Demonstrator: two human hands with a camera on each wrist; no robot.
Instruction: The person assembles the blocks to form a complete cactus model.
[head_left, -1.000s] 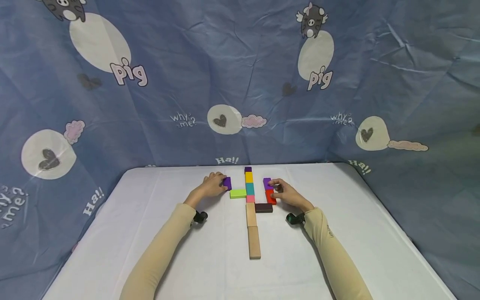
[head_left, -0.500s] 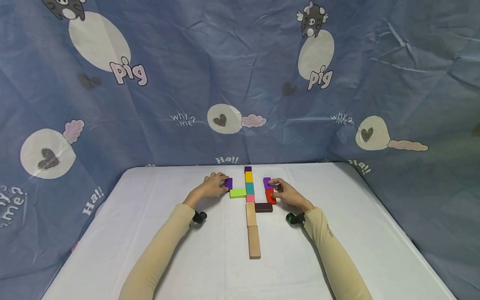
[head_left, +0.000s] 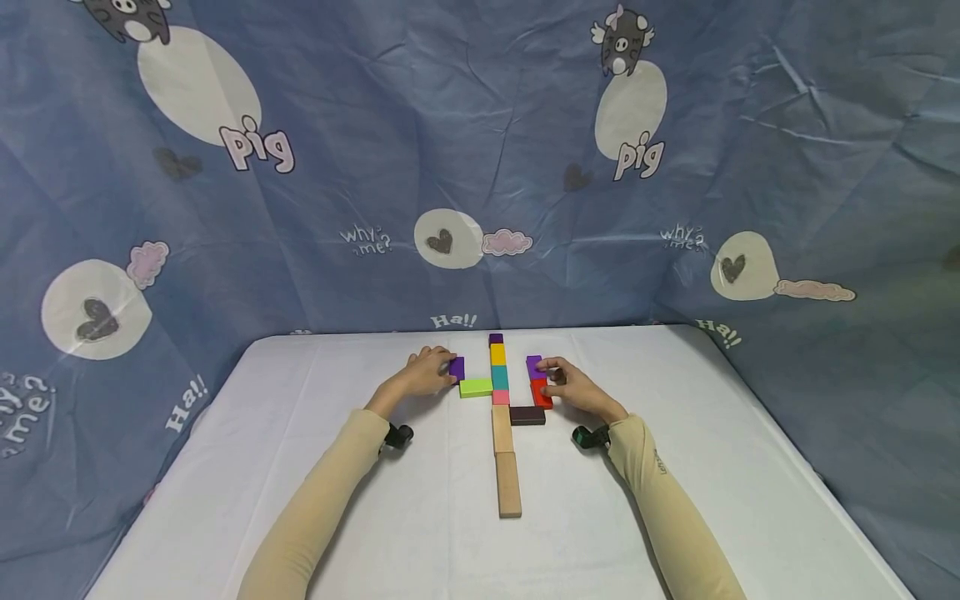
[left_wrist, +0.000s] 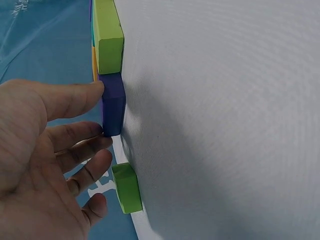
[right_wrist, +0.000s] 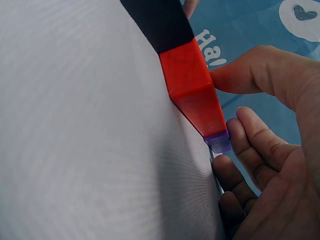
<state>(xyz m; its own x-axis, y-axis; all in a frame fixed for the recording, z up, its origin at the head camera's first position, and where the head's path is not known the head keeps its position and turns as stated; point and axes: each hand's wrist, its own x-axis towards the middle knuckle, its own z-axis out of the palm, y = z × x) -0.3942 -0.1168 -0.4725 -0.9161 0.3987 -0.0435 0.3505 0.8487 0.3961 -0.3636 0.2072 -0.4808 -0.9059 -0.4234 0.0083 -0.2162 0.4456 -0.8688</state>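
Note:
In the head view my left hand (head_left: 426, 372) pinches a dark purple block (head_left: 457, 367) between thumb and fingers. This block stands against the far-left end of a lime green block (head_left: 476, 388), as the left wrist view shows. My right hand (head_left: 581, 389) is relaxed, its thumb touching the side of a red block (right_wrist: 192, 75) and its index fingertip at a purple block (head_left: 534, 363). Red and purple meet end to end, and a dark brown block (head_left: 528, 416) joins the red one's near end. Part of the purple block is hidden by fingers.
A centre line runs away from me: two plain wood blocks (head_left: 507, 483), then pink (head_left: 501, 397), teal (head_left: 500, 377), yellow (head_left: 498, 355) and dark purple blocks. Another green block (left_wrist: 127, 188) lies beyond my left fingers. A white cloth (head_left: 420, 517) covers the table.
My left hand has nudged the dark purple block slightly right and nearer, up to the lime green block. The right hand keeps its place at the red and purple blocks.

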